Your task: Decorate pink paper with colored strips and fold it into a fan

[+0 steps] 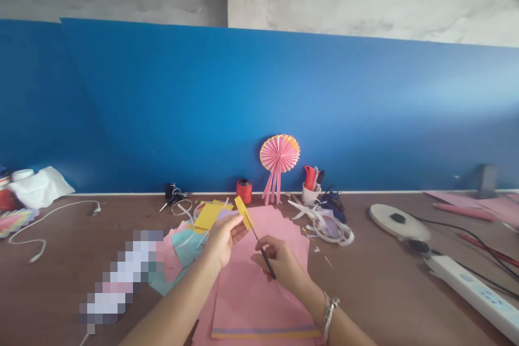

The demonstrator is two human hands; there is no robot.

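Observation:
In the head view, my left hand [227,235] pinches a small piece of folded yellow paper [240,208] above the pink sheets. My right hand [279,260] is closed around slim, dark-handled scissors [266,260], seen nearly edge-on. Their narrow blades reach up to the lower edge of the yellow paper; whether they are parted cannot be made out. Beneath both hands lies a stack of pink paper [259,303], with purple and yellow edges showing at the front.
Paper scraps [184,246] lie left of the stack. A pleated pink rosette [279,153] stands at the back, between red thread [244,192] and a white cup [310,194] of tools. White ribbon [334,232] and a power strip [478,292] are at right.

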